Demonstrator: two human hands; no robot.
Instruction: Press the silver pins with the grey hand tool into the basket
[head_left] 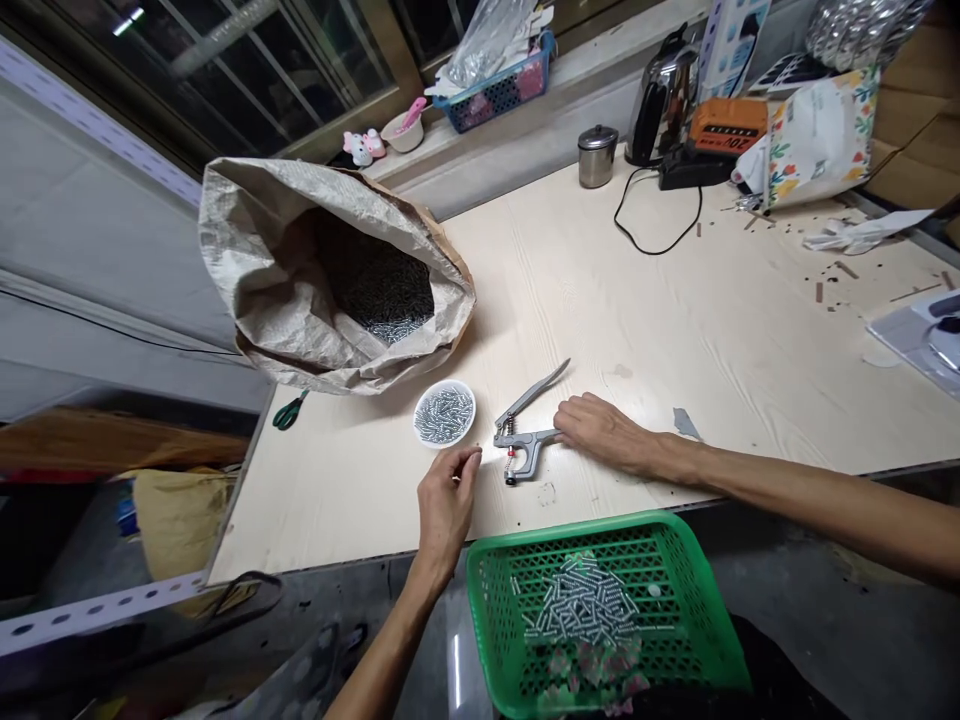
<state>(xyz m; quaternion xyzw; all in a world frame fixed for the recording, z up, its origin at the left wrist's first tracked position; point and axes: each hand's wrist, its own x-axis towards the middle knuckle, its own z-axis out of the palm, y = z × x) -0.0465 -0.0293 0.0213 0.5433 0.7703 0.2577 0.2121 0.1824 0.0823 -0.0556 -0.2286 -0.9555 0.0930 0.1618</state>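
Grey hand press pliers (pixel 531 440) with a spring and a small red part lie on the table, their upper lever raised. My right hand (pixel 600 430) is closed around the end of the lower handle. To the left, my left hand (pixel 448 495) has thumb and forefinger pinched together beside the jaws; whatever is between them is too small to make out. Just beyond it stands a round white bowl (pixel 415 428) full of small silvery metal pieces (pixel 444 412). A green basket (pixel 484 640) at the table's front edge holds a heap of silvery spring-like pieces (pixel 585 605).
A large woven sack (pixel 255 270) with many metal pieces inside stands open at the back left. Green-handled scissors (pixel 287 412) lie near the left edge. Toward the back are a metal canister (pixel 597 158), a kettle (pixel 667 95) and a black cable (pixel 652 250).
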